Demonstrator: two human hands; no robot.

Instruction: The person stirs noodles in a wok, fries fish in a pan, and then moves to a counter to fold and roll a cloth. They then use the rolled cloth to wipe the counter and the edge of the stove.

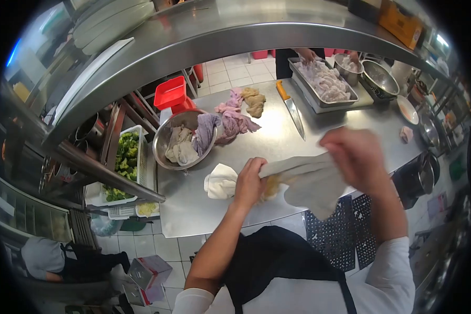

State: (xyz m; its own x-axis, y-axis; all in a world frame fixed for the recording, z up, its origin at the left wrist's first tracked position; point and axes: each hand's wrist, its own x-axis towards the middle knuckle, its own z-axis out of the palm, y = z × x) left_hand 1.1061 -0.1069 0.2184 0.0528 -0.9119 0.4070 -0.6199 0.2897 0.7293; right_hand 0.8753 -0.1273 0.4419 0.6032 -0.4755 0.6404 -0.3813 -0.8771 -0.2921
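A white cloth [314, 180] is stretched between my two hands above the steel table. My left hand [250, 183] is closed on its left end. My right hand [356, 157], slightly smeared by motion, is closed on the right end, and part of the cloth hangs down between them. Something yellowish [270, 188] shows under the cloth beside my left hand; I cannot make out what it is. Another white cloth [220, 181] lies bunched to the left of my left hand. A steel colander [161, 152] farther left holds crumpled cloths.
Purple and pink cloths [236, 125] and a brown cloth [254, 102] lie behind. A knife [294, 114] with an orange handle rests on the steel table [193, 220]. Another person's hand [306, 54] reaches into a tray [354, 98] of pale meat. A shelf [235, 39] crosses above.
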